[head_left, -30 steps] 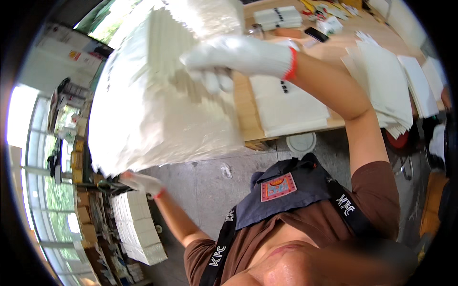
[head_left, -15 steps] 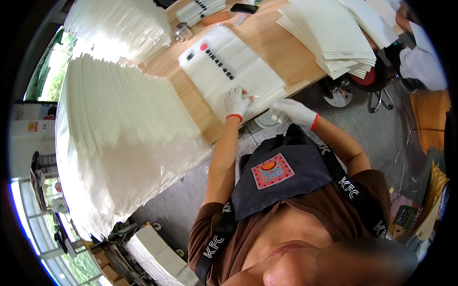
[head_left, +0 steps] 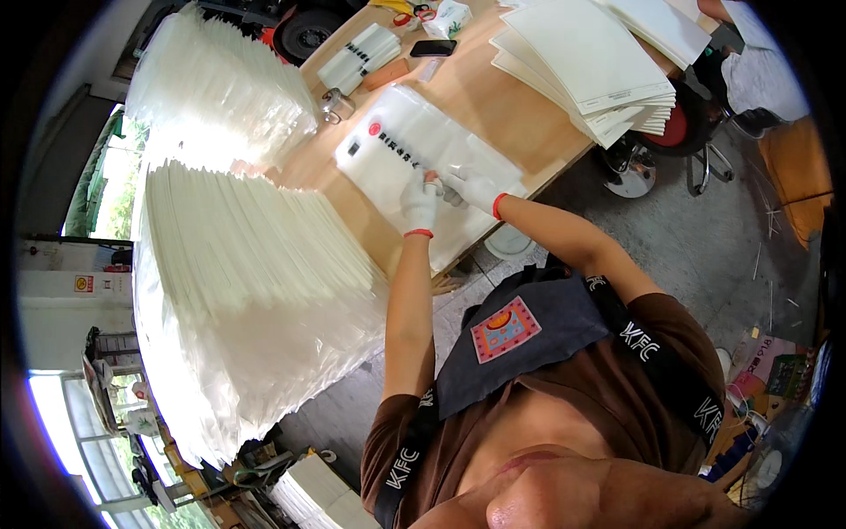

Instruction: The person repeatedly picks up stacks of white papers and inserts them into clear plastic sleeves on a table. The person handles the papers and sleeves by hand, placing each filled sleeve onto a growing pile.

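Note:
A stack of clear plastic bags (head_left: 441,128) with dark printing and a red round mark lies flat on the wooden table (head_left: 480,75). Both my hands wear white gloves with red cuffs, and some fingertips poke out bare. Over the near part of the bags, my left hand (head_left: 419,199) has its fingers drawn together in a pinch. My right hand (head_left: 471,190) meets it from the right, fingers bent and closed at the left fingertips. Whatever sits between the fingers is too small to make out.
Tall plastic-wrapped stacks of white sheets (head_left: 256,256) stand along the left. Beyond the bags are a glass jar (head_left: 337,106), a brown block (head_left: 386,74), a phone (head_left: 433,48) and another bag pile (head_left: 357,57). White boards (head_left: 586,62) overhang the right edge, near a stool (head_left: 670,132) and another person (head_left: 767,84).
My right hand has moved left and away from me, from the table's edge onto the bags beside my left hand. My left hand has shifted slightly left. The whole view has tilted.

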The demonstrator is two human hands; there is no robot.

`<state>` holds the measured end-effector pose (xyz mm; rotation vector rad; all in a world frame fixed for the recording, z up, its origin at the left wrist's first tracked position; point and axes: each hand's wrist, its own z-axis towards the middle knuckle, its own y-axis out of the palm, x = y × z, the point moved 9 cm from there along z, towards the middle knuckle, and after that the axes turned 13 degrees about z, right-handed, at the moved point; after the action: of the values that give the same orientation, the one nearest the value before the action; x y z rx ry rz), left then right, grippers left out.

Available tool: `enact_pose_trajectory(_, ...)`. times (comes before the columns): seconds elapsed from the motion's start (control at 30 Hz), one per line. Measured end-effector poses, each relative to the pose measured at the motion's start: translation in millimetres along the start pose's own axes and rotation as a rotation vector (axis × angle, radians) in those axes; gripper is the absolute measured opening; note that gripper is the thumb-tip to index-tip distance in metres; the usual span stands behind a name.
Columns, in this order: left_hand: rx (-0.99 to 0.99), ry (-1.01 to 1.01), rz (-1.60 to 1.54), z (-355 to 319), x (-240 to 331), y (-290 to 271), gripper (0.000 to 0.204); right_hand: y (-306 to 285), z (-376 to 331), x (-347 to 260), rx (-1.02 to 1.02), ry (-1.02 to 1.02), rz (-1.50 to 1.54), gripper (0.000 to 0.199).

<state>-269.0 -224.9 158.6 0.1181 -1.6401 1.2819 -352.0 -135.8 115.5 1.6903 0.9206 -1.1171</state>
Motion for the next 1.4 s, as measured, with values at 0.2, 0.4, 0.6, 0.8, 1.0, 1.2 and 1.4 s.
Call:
enact_pose_trajectory(0.2,0.159,-0.02,-0.844,19,7,-45,0.016,-73,-24,24,0.209,-0.102,-0.877,0.033)
enact_pose_trajectory(0.4,-0.089,0.072,-0.42,-6,53,-14,0.02,-58,-74,-31,0.063,0.273,-0.501,0.022)
enact_pose_trajectory(0.6,-0.16,0.686,0.242,-99,212,28,0.032,-18,-84,-47,0.114,-0.52,-0.816,0.023)
enact_pose_trajectory(0.8,-0.274,0.945,0.016,-175,250,42,0.041,-39,-109,-56,0.163,-0.466,-0.835,0.021)
enact_pose_trajectory(1.0,-0.05,0.761,0.267,-91,125,68,0.035,-55,-84,-54,-0.029,-0.267,-0.664,0.022)
enact_pose_trajectory(1.2,-0.111,0.31,0.16,-19,15,62,0.021,-172,-146,-164,0.656,-0.601,-1.395,0.021)
enact_pose_trajectory(1.4,-0.367,0.21,-0.268,-13,92,110,0.023,-229,-134,-158,0.435,-0.607,-1.635,0.025)
